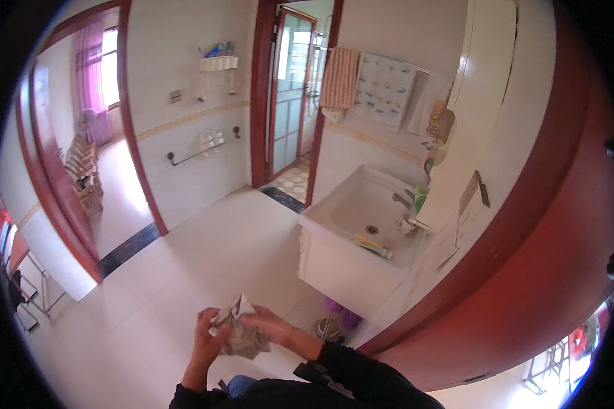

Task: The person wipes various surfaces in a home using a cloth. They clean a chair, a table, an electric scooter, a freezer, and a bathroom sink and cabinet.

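A crumpled greyish-beige cloth (243, 337) hangs bunched between my two hands, above the pale tiled floor and in front of my body. My left hand (210, 330) grips its left side, with the thumb over the front. At the upper right edge of the cloth, my right hand (271, 324) has its fingers closed on the fabric. Part of the cloth sticks up in a folded peak between the hands, and its lower end droops loosely. Some fingertips are hidden behind the fabric.
A white washbasin (337, 204) with a tap (401, 199) stands ahead to the right, a tube (376, 249) lying on its rim. Close on my right is a red wooden door (532, 286). Towels (384, 89) hang beyond the basin. A doorway with a dark threshold (130, 248) opens at left.
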The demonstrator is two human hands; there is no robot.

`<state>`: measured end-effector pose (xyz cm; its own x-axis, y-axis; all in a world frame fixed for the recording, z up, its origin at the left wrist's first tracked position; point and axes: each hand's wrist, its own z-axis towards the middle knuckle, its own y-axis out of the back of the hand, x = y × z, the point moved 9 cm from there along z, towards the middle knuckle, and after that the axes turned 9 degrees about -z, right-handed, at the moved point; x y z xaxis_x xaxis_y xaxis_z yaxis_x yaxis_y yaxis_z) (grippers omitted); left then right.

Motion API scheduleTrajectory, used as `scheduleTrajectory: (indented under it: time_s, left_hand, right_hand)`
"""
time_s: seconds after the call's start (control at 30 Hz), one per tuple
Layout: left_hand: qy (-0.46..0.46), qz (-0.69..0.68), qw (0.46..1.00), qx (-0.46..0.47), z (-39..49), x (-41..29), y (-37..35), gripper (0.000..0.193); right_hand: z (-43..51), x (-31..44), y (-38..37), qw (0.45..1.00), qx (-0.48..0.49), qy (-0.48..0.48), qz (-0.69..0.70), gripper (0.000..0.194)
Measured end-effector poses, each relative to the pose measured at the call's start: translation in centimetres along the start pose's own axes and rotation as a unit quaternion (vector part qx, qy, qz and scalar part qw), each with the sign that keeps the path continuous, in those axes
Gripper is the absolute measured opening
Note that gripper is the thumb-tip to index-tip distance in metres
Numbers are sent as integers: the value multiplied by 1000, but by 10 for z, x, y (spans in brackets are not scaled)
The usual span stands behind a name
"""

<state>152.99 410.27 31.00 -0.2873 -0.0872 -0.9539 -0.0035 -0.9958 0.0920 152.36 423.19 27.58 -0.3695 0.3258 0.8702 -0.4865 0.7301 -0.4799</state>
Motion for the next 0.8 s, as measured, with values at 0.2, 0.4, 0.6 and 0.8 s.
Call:
scheduleTrajectory:
  time_s: [0.2, 0.4, 0.6, 0.8]
  left_hand:
    - [-23, 29, 999, 29, 118, 66, -13, 23]
    - [71, -71, 986, 130, 248, 149, -72, 21]
    - [10, -72, 955, 289, 343, 158, -141, 19]
    - [93, -179, 904, 376, 381, 230, -218, 20]
  right_hand:
    - [-9, 175, 86, 942, -224, 247, 39, 41]
    - [-73, 353, 99, 739, -408, 531, -75, 44]
    - [-169, 486, 44, 268, -668, 589, -367, 50]
    - [-235, 585, 19, -73, -701, 421, -571, 60]
